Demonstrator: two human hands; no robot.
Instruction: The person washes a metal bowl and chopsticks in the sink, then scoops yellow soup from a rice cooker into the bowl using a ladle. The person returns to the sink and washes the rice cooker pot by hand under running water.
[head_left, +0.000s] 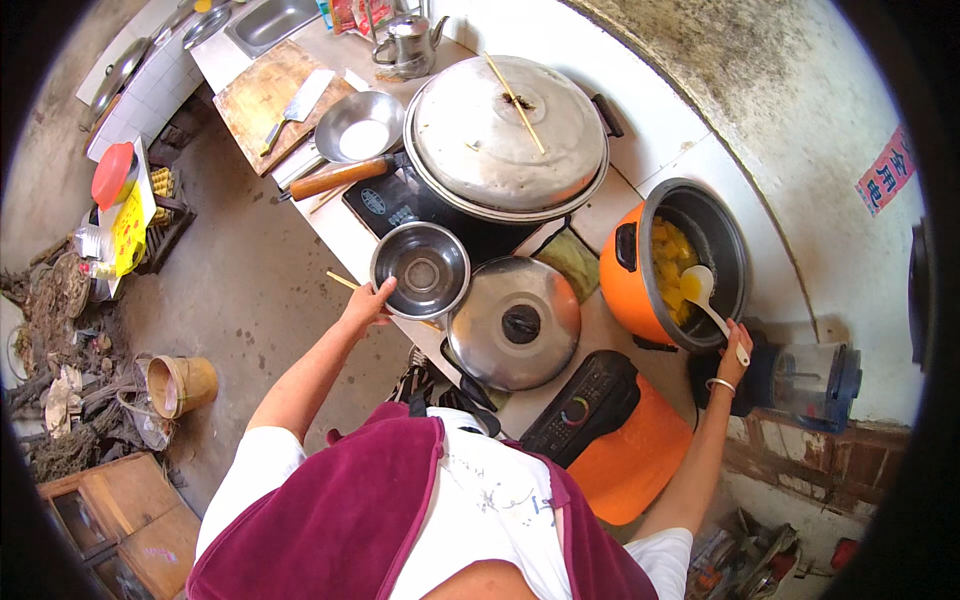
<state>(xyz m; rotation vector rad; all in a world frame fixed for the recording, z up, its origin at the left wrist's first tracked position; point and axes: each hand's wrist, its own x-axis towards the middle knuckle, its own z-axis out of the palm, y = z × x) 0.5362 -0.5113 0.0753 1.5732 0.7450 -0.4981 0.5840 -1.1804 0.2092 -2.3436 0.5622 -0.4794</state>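
My left hand (369, 304) grips the near-left rim of an empty stainless-steel bowl (421, 271), thumb over the edge. A white plastic rice spoon (703, 291) is held by its handle in my right hand (733, 351). The spoon's head is over yellow-orange chunks of food (670, 255) inside the dark inner pot of an orange rice cooker (619, 277), whose lid stands raised on the near side. Between bowl and cooker lies a round steel lid (514, 322) with a black knob.
A large wok with a domed metal lid (510, 135) and chopsticks on top sits on a black induction cooker (397, 202). Beyond are a small steel pan (358, 126), a cleaver (307, 96) on a wooden board (262, 90) and a kettle (411, 46). A blender (810, 386) stands at the right.
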